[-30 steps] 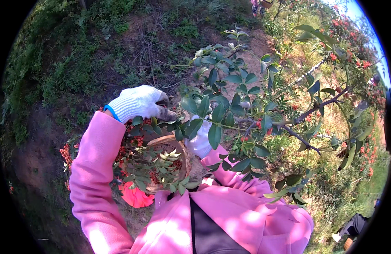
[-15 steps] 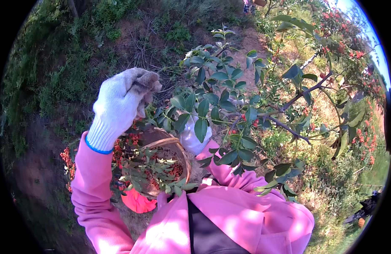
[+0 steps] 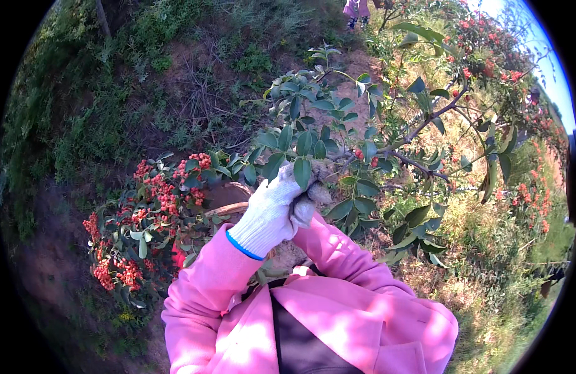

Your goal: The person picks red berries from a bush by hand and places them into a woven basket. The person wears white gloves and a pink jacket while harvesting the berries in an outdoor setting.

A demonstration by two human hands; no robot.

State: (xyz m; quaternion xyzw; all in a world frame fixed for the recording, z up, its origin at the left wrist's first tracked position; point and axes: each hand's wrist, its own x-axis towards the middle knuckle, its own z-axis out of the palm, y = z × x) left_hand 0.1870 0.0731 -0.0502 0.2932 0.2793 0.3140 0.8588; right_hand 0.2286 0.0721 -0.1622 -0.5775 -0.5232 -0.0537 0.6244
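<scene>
My left hand (image 3: 269, 206), in a white knit glove with grey fingers and a blue cuff, is in front of my chest at the leafy branch. Its fingers curl inward; what they hold, if anything, is hidden. My right sleeve (image 3: 344, 252) leads up to the same spot, but my right hand is hidden behind the left glove and leaves. Green leaves (image 3: 302, 171) overlap the left fingertips. A few red berries (image 3: 373, 162) hang on the branch (image 3: 419, 132) just to the right. Beneath my left wrist shows the brown rim of a basket (image 3: 227, 209), mostly covered.
Dense red berry clusters (image 3: 160, 193) hang on a bush to the left. More berried shrubs (image 3: 531, 206) stand at the right. A person in pink (image 3: 356, 9) is at the far top. Dry twigs (image 3: 201, 93) lie on the slope ahead.
My left hand has come down and right, from above the basket to the branch by my right hand. It now covers much of the basket. Berry clusters on the left show more fully.
</scene>
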